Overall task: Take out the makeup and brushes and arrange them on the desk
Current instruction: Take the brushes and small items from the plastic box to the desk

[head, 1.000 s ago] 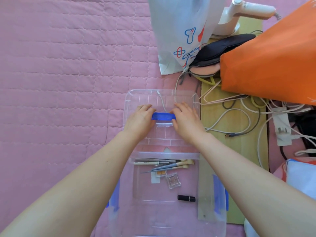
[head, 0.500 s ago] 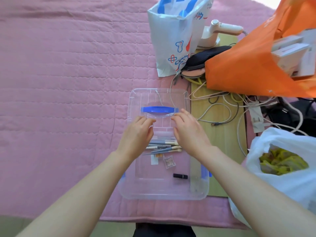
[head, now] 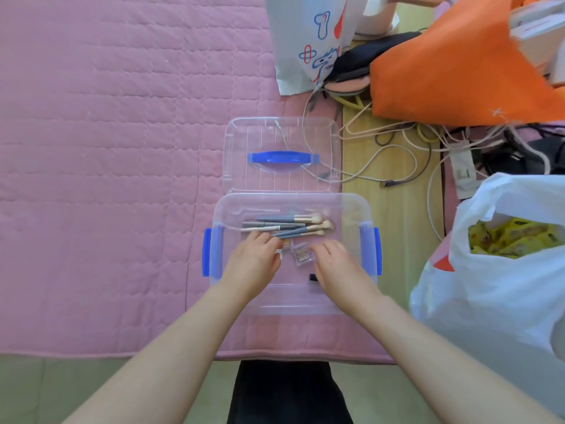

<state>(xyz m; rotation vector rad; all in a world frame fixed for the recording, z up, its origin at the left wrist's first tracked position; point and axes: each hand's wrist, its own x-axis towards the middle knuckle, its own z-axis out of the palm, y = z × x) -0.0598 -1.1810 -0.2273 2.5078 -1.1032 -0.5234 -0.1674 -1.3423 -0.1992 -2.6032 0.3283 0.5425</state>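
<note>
A clear plastic box [head: 351, 206] with blue side latches stands open on the pink quilt. Its lid [head: 281, 139], with a blue handle, lies flat just beyond it. Inside the box several grey-handled makeup brushes [head: 290, 225] lie along the far wall. A small clear eyeshadow case [head: 301, 255] rests below them. A black lipstick [head: 312, 277] is mostly hidden by my right hand. My left hand [head: 252, 264] is inside the box, fingertips close to the brush handles. My right hand [head: 339, 267] hovers beside the eyeshadow case, fingers curled. Neither hand visibly holds anything.
The pink quilt [head: 107, 179] spreads wide to the left. A wooden strip [head: 388, 240] at the right carries tangled cables [head: 397, 139]. An orange bag [head: 452, 62], a white printed bag [head: 305, 41] and a white plastic bag [head: 504, 286] crowd the right side.
Both hands let go of the lid's blue handle, left the lid beyond the box, and drew back into the open box over the brushes and makeup.
</note>
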